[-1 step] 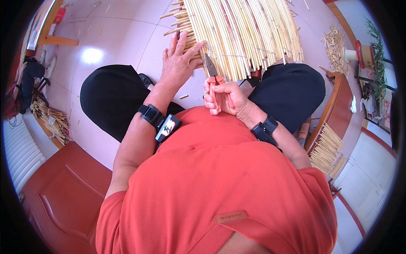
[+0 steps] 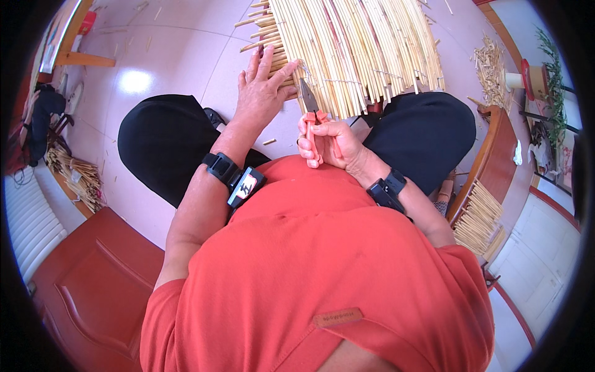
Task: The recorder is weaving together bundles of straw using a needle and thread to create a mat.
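A mat of pale straight reeds (image 2: 359,43), crossed by thin binding lines, fills the top centre, with loose reed ends (image 2: 260,32) jutting from its left side. My left hand (image 2: 259,93) rests there with fingers spread over those ends, its forefinger on the mat's edge. Just right of it, pliers with orange handles (image 2: 313,124) have their metal jaws against the mat near that fingertip; whether they grip anything is unclear. My right hand (image 2: 334,142) is closed round the pliers' handles, below the mat.
My black-trousered knees (image 2: 161,136) flank the work. A wooden bench (image 2: 489,142) at the right holds cut reeds (image 2: 476,220). More reed bundles lie at left (image 2: 77,177) and upper right (image 2: 489,74), near a white spool (image 2: 514,80). A red wooden panel (image 2: 99,285) is at lower left.
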Demonstrator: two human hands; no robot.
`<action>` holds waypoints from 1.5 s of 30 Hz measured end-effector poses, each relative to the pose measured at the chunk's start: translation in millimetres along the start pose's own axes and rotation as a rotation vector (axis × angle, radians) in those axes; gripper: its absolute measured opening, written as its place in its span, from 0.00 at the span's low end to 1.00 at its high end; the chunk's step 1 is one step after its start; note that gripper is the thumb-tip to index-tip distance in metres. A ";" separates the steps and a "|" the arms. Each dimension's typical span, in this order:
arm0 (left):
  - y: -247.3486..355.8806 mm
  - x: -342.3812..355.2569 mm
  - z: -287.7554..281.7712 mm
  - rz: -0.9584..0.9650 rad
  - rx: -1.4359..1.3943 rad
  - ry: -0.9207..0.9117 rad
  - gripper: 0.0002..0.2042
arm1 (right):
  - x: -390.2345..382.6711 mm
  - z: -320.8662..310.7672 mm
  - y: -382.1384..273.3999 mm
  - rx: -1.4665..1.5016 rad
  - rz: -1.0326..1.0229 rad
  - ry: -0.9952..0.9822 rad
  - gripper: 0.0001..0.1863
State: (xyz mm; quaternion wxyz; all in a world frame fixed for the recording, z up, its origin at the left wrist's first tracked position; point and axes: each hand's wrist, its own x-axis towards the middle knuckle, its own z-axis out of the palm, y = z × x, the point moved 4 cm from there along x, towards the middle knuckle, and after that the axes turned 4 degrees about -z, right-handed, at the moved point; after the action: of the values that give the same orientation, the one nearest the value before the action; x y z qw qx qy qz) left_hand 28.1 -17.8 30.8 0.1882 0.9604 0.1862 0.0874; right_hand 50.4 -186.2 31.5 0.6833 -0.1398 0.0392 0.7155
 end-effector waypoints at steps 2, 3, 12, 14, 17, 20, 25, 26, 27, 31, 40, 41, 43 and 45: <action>1.9 0.3 -1.7 -0.011 0.014 -0.003 0.26 | -0.4 -0.3 0.3 -0.017 -0.016 0.002 0.08; 2.4 0.9 -1.5 -0.021 0.038 -0.028 0.26 | -0.6 -0.8 -0.2 -0.030 -0.030 0.006 0.08; -2.0 3.1 -1.7 -0.042 0.045 -0.073 0.26 | -0.8 22.7 -3.7 -0.053 -0.087 -0.092 0.10; -3.3 2.8 0.9 -0.056 0.047 -0.082 0.26 | -9.6 34.1 -14.6 -0.156 -0.107 -0.075 0.12; -2.2 4.2 -0.4 -0.025 0.048 -0.056 0.27 | -26.6 54.0 -25.4 -0.292 -0.197 -0.111 0.15; -0.1 4.0 -14.4 -0.046 0.028 -0.032 0.23 | -35.9 64.1 -23.9 -0.351 -0.113 -0.124 0.15; 11.3 -13.9 -50.4 -0.455 -1.197 -0.361 0.08 | -29.2 68.7 -16.7 -0.404 -0.104 -0.144 0.14; 19.1 -20.7 -57.3 -0.503 -1.235 -0.412 0.08 | -26.9 67.2 -18.2 -0.458 -0.127 -0.089 0.14; 29.1 -26.5 -64.3 -0.490 -1.327 -0.446 0.08 | -24.7 66.6 -20.0 -0.507 -0.154 -0.049 0.14; 45.8 -38.8 -90.9 -0.390 -1.378 -0.243 0.12 | -16.2 68.3 -32.0 -0.940 -0.275 0.115 0.10; 51.9 -21.1 -57.8 -0.412 -1.492 -0.248 0.11 | 7.8 81.6 -37.9 -1.854 -0.599 0.634 0.23; 49.4 -16.6 -52.1 -0.456 -1.480 -0.269 0.11 | 6.5 77.1 -41.3 -1.852 -0.524 0.694 0.23; 45.0 -8.1 -44.1 -0.492 -1.466 -0.289 0.11 | 7.9 64.9 -42.9 -1.599 -0.313 0.590 0.28; 36.7 -5.1 -39.2 -0.605 -1.406 -0.301 0.11 | 3.6 60.1 -54.4 -1.514 -0.340 0.538 0.29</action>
State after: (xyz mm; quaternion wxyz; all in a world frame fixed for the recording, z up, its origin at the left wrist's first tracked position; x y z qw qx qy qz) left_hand 26.0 -38.5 80.6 0.7917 0.5244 0.3133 -0.0017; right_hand 95.3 -164.4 95.5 0.4703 -0.7338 -0.3136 0.3769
